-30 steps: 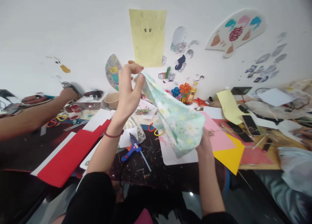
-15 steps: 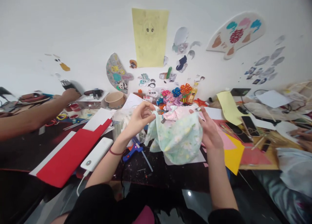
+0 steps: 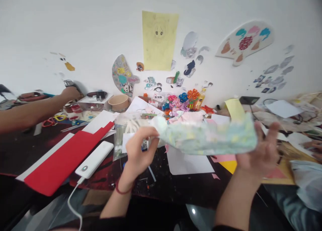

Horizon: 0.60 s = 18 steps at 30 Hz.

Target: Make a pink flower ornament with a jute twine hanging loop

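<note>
A pale green floral cloth (image 3: 203,137) stretches sideways above the table, blurred by motion. Its left end is pinched between the thumb and fingers of my left hand (image 3: 139,150). At the other end, my right hand (image 3: 259,154) is palm up with fingers apart, and the cloth lies against it. The blur hides whether the right thumb grips the fabric. Below the cloth lies a white sheet of paper (image 3: 190,164). Behind it is a pink piece of fabric (image 3: 192,116). Only the clear stick of the glue gun shows beside my left wrist.
Red paper (image 3: 67,160) and a white power bank (image 3: 94,160) with a cable lie to the left. A co-worker's arm (image 3: 37,108) reaches in at far left, near a dark bottle. Fuzzy craft flowers (image 3: 183,97) and a brown bowl (image 3: 118,103) stand at the back. Another person's hand shows at far right.
The cloth went from hanging bunched between both hands to drawn out sideways. My right hand moved right and its fingers spread; my left hand moved slightly down, still pinching.
</note>
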Available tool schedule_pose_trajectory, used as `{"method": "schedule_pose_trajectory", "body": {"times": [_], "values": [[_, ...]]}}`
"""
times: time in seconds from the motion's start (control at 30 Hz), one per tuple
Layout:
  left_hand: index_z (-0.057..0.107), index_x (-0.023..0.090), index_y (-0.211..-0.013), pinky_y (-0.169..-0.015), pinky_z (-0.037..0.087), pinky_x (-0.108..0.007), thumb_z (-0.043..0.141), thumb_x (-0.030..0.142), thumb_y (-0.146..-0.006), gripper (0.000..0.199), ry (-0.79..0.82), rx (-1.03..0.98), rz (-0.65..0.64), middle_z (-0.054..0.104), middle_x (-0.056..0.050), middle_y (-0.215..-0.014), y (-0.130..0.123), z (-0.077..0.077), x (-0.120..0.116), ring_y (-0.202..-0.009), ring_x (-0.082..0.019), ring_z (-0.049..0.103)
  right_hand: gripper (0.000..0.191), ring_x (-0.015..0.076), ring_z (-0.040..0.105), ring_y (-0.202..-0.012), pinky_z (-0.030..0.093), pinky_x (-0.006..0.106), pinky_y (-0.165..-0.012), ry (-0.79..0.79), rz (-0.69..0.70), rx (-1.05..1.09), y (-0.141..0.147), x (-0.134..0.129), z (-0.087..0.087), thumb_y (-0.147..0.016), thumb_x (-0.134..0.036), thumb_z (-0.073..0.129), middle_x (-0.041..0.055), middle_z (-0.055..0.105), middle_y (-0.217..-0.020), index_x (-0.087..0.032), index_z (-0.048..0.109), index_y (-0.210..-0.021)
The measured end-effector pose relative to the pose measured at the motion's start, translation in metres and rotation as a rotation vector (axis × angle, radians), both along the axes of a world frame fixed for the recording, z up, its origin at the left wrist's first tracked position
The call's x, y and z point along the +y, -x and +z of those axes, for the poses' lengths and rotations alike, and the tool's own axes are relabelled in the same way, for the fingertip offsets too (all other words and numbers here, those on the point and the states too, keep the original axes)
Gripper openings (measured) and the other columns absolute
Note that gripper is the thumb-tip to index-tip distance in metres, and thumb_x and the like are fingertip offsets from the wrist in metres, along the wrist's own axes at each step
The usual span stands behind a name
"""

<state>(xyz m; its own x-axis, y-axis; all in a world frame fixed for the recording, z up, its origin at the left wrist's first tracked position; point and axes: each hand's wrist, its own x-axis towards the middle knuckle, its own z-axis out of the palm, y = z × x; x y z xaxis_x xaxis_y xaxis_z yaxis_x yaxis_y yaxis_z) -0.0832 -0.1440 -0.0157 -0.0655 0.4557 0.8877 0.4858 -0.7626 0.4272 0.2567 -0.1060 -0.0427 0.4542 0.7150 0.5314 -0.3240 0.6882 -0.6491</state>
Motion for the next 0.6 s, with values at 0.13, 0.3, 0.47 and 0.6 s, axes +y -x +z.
{"method": "schedule_pose_trajectory", "body": {"times": [0.13, 0.3, 0.47, 0.6], "values": [[0.062, 0.030, -0.103, -0.074, 0.056, -0.034, 0.055, 0.013, -0.093, 0.021, 0.300, 0.073, 0.039, 0.072, -0.001, -0.096, -0.017, -0.071, -0.012, -0.087, -0.019, 0.069, 0.058, 0.0279, 0.071, -0.117, 0.030, 0.064, -0.121, 0.261, -0.076, 0.072, 0.004, 0.002, -0.094, -0.084, -0.039, 0.067, 0.0091, 0.077, -0.111, -0.032, 0.053, -0.140], [0.062, 0.028, -0.097, -0.074, 0.056, -0.034, 0.050, 0.011, -0.093, 0.021, 0.327, 0.036, 0.089, 0.070, -0.001, -0.091, -0.026, -0.105, -0.011, -0.085, -0.019, 0.068, 0.046, 0.0278, 0.073, -0.109, 0.039, 0.063, -0.115, 0.379, -0.084, 0.011, 0.016, -0.025, -0.150, -0.088, -0.031, 0.065, 0.0111, 0.076, -0.112, -0.029, 0.053, -0.132], [0.062, 0.027, -0.101, -0.077, 0.053, -0.034, 0.051, 0.008, -0.091, 0.025, 0.317, 0.047, 0.110, 0.068, -0.001, -0.091, -0.024, -0.112, -0.014, -0.086, -0.019, 0.065, 0.041, 0.0309, 0.066, -0.122, 0.049, 0.053, -0.109, 0.413, -0.043, -0.579, 0.036, -0.057, -0.159, -0.084, -0.032, 0.075, 0.0136, 0.071, -0.127, -0.026, 0.067, -0.124], [0.061, 0.027, -0.104, -0.074, 0.053, -0.032, 0.055, 0.007, -0.091, 0.025, 0.290, 0.062, 0.123, 0.067, -0.002, -0.095, -0.027, -0.111, -0.017, -0.088, -0.018, 0.065, 0.070, 0.0334, 0.051, -0.141, 0.042, 0.055, -0.117, 0.403, 0.216, -0.981, 0.069, -0.071, -0.143, -0.082, -0.040, 0.078, 0.0099, 0.056, -0.150, -0.033, 0.051, -0.147]]}}
